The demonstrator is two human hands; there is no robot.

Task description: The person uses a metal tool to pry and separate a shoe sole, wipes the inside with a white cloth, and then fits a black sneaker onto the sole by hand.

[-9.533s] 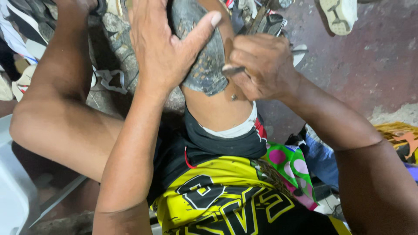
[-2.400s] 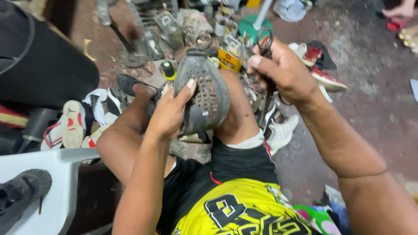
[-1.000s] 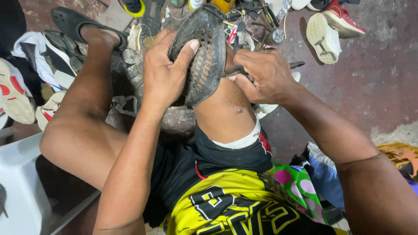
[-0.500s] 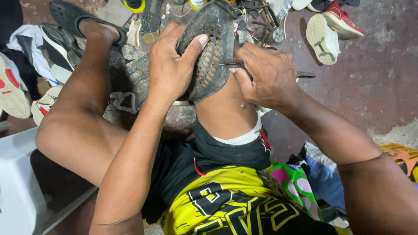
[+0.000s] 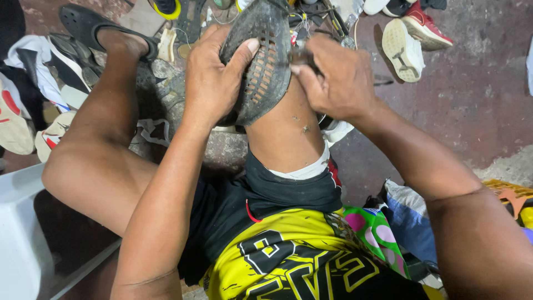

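A dark shoe (image 5: 264, 61) rests sole-up on my right knee, its grey ridged sole facing me. My left hand (image 5: 214, 80) grips the shoe from the left, thumb pressed across the sole. My right hand (image 5: 338, 78) is closed on a small tool (image 5: 302, 55) held against the shoe's right edge; most of the tool is hidden by my fingers. My left foot in a dark sandal (image 5: 91, 25) is planted at the upper left.
Several loose shoes lie on the floor: a white-soled one (image 5: 402, 50), a red one (image 5: 425, 28), others at the left (image 5: 50, 61). A white plastic stool (image 5: 19, 239) stands lower left. Coloured cloth and bags (image 5: 400, 222) sit at the right. Bare concrete floor (image 5: 472, 94) at right.
The view has shifted slightly closer to the shoe. My right hand has moved up along the shoe's right edge with the tool. My left hand keeps its grip.
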